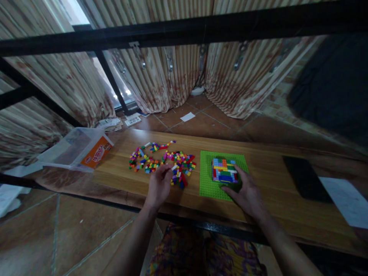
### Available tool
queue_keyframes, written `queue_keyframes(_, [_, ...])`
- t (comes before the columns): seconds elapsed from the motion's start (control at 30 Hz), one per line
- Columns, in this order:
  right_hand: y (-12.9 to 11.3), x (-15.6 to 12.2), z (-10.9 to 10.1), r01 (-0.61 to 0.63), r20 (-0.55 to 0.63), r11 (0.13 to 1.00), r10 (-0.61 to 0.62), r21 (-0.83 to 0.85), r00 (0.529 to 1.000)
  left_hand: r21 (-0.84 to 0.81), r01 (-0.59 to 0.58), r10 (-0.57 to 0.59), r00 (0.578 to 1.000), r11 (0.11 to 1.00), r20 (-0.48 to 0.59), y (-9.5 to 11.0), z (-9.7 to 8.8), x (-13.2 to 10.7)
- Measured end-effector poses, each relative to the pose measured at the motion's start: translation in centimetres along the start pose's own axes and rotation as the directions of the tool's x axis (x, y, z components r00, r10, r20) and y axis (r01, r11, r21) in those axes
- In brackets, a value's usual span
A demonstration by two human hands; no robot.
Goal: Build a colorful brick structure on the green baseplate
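A: And there's the brick build [224,172], many colours, sitting on the green baseplate [208,184]! Who's on it?

B: The right hand [244,189], thumb and fingers spread wide at its near right corner! Contact? Can't tell from here.

A: Over to the left hand [162,182]: fingers drawn together, a white brick [174,167] right at the tips!

B: Gripped or merely behind them, I can't call it. Loose bricks [151,166] are scattered all around there, left of the baseplate.

A: Any containers?

B: One clear plastic bin [61,153], far left on the wooden table [115,178], orange label [97,152] facing the bricks. Its insides are too dim to read.

A: And out right, a flat black object [306,178], with a pale sheet [346,199] just beside it!
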State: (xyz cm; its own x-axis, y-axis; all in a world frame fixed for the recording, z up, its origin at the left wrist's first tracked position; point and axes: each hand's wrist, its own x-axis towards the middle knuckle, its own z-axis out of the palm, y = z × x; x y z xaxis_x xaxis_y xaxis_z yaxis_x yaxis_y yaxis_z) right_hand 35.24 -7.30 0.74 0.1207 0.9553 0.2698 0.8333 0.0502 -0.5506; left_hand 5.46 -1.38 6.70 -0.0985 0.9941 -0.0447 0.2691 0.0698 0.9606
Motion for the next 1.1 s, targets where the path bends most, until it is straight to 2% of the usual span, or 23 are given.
queue_keyframes(0.2, [0.0, 0.0, 0.0, 0.008, -0.001, 1.000, -0.008, 0.013, 1.000, -0.084, 0.026, -0.010, 0.981, 0.996, 0.194, 0.6, 4.3, -0.2])
queue_keyframes(0.43, [0.0, 0.0, 0.0, 0.025, -0.022, 0.999, -0.024, 0.043, 0.999, -0.113, -0.035, 0.071, 0.939, 0.993, 0.337, 1.3, 9.5, 0.5])
queue_keyframes(0.57, [-0.1, 0.1, 0.0, 0.010, -0.034, 0.998, -0.008, 0.061, 0.999, -0.113, -0.032, 0.074, 0.917, 0.993, 0.392, 1.4, 11.6, 1.0])
queue_keyframes(0.7, [-0.2, 0.1, -0.2, 0.006, -0.032, 0.997, -0.004, 0.076, 0.999, -0.086, -0.054, 0.084, 0.911, 0.995, 0.404, 1.5, 12.6, 1.3])
queue_keyframes(0.9, [-0.8, 0.2, -0.6, 0.005, -0.020, 0.998, -0.003, 0.069, 1.000, -0.042, -0.093, 0.102, 0.920, 0.995, 0.379, 1.8, 12.8, 1.2])
queue_keyframes(1.1, [-1.0, 0.2, -0.7, -0.001, -0.003, 0.998, 0.001, 0.067, 1.000, -0.030, -0.081, 0.086, 0.944, 0.996, 0.317, 1.8, 13.1, 1.1])
